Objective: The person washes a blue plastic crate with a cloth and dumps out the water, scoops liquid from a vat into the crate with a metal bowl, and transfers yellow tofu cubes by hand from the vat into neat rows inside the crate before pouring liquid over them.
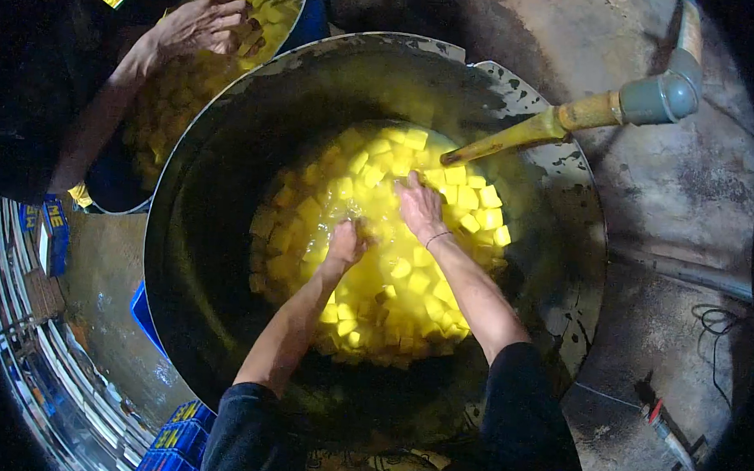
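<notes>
Two dark sleeves (529,410) are noted nearest, over the near side of a wide round vat (197,219); hems could be wetted if the arms are lowered further. Left hand (347,244) is placed mid-vat, fingers curled in; whether anything is gripped cannot be told. Right hand (420,205) is placed just beyond, fingers bent down into the surface; tips are hidden, so grip cannot be told either. Yellow cubes (490,217) are massed around both hands in cloudy liquid (378,209). Cubes could be chipped or crushed if fingers are squeezed hard or swept fast; deeper ones could be missed, being blurred by the liquid. A spout (516,134) is angled in past the far right rim, end near the right hand; knuckles could be knocked if that hand is raised carelessly. Farther off, more yellow cubes are held in a second vat (301,13), reached into by a co-worker's hand (203,26).
</notes>
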`<action>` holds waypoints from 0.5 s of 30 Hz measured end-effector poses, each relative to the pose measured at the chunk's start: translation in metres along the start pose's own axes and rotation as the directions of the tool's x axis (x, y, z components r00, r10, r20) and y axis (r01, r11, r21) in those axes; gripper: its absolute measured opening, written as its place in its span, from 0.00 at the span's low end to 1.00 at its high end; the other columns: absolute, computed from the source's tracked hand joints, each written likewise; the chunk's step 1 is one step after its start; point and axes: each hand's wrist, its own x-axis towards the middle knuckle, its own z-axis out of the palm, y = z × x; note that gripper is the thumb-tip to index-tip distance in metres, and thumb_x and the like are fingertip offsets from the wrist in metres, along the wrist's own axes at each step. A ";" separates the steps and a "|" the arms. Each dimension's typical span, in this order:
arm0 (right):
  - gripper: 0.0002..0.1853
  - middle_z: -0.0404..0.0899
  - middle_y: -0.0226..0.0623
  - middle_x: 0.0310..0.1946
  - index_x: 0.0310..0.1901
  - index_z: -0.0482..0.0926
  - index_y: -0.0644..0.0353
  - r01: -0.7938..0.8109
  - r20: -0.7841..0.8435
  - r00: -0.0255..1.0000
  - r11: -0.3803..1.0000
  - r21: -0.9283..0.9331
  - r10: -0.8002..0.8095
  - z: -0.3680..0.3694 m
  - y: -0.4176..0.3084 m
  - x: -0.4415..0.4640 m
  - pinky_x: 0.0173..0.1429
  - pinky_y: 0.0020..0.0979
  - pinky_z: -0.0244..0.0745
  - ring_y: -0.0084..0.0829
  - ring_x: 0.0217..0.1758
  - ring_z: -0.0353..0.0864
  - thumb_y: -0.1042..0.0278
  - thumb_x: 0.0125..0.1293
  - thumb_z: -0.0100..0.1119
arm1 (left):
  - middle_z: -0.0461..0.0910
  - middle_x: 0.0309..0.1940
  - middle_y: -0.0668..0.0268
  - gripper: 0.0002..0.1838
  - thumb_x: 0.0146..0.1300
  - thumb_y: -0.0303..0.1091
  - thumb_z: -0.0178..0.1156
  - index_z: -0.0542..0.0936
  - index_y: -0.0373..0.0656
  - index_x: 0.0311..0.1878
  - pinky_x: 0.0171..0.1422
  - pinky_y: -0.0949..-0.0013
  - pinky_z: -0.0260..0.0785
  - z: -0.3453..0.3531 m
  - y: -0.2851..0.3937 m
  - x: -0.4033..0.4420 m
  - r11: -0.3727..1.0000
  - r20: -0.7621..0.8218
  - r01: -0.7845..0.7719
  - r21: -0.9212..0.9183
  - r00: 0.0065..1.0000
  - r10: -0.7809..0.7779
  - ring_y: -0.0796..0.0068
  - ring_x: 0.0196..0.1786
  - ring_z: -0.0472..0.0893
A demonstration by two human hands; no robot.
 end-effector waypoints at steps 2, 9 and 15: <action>0.17 0.72 0.48 0.51 0.47 0.80 0.53 0.012 -0.003 1.000 0.998 0.069 -0.012 0.004 0.012 0.000 0.44 0.43 0.76 0.46 0.39 0.80 0.74 0.54 0.55 | 0.81 0.41 0.58 0.17 0.52 0.40 0.68 0.81 0.44 0.43 0.60 0.58 0.67 -0.015 0.010 -0.006 0.986 -0.087 0.068 -0.151 0.993 -0.082 0.59 0.47 0.78; 0.21 0.81 0.41 0.35 0.44 0.80 0.64 -0.026 0.101 0.992 0.686 0.727 -0.070 -0.043 0.017 -0.036 0.45 0.31 0.74 0.31 0.39 0.80 0.65 0.47 0.69 | 0.78 0.48 0.61 0.16 0.61 0.31 0.60 0.74 0.44 0.53 0.53 0.65 0.70 -0.016 0.026 0.001 0.327 0.055 0.140 -0.935 0.965 -0.258 0.65 0.50 0.77; 0.17 0.79 0.41 0.35 0.43 0.77 0.65 0.010 0.041 0.996 0.595 0.804 -0.073 -0.033 -0.027 -0.057 0.49 0.33 0.73 0.35 0.41 0.79 0.69 0.52 0.66 | 0.73 0.44 0.61 0.19 0.64 0.38 0.47 0.68 0.39 0.55 0.54 0.63 0.70 -0.016 0.061 0.008 -0.518 0.204 0.011 -0.856 0.926 -0.317 0.65 0.47 0.75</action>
